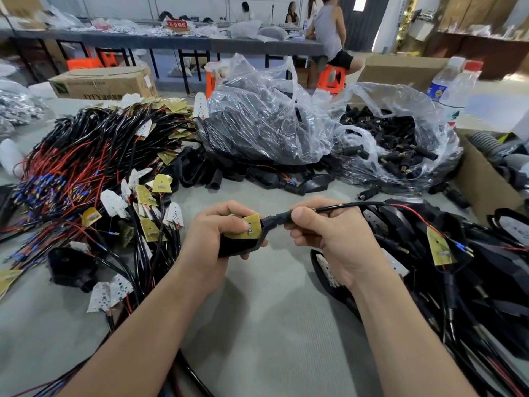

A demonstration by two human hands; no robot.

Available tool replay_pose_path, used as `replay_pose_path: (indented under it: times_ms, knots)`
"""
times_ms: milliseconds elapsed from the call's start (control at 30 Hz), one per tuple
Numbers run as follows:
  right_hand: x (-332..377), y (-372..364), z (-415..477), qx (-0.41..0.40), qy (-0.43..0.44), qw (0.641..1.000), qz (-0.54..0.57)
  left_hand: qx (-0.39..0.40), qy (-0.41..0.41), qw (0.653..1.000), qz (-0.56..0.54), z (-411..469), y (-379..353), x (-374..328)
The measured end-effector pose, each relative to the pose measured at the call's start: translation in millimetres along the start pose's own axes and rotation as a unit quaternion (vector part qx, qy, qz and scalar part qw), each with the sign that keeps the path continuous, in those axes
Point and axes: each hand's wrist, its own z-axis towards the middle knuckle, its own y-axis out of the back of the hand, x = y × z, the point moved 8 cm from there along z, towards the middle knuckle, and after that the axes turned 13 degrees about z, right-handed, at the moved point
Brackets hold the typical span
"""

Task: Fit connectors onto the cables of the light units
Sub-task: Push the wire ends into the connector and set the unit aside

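Two clear plastic bags at the far side of the table [272,310]: left bag [257,116] packed with black housings, right bag [369,98] open, holding black connectors [395,136] with brass tips. Left hand [211,236] curled round the light unit [243,242], yellow board up, above mid-table. Right hand [329,239] pinches the unit's neck, thumb on top. Unit's long axis left-right, neck pointing right; cable [357,206] trails rightward.
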Motion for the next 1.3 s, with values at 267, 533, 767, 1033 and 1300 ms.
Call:
replay_pose_path:
  times_ms: [267, 533, 767, 1033, 1300]
  knots:
    - [3.2, 1.8, 0.9, -0.008, 0.018, 0.999, -0.046, -0.02, 0.003, 1.0, 0.013, -0.7, -0.1, 0.6]
    - [0.3, 8.6, 2.6, -0.045, 0.013, 0.995, -0.087, -0.037, -0.037, 0.998, 0.043, -2.2, 2.5, -5.9]
    - [-12.5, -9.3, 1.7, 0.014, 0.004, 0.992, -0.128, -0.024, -0.009, 0.998, 0.05, -1.3, -1.0, 1.9]
    - [-15.9, -0.2, 7.2, -0.071, 0.014, 0.996, -0.058, -0.122, -0.056, 0.984, 0.119, -1.2, 10.3, -5.4]
    - [-10.6, 9.7, 4.8, -0.131, 0.066, 0.987, -0.065, -0.236, -0.281, 0.853, 0.372, -24.5, 11.3, -46.2]
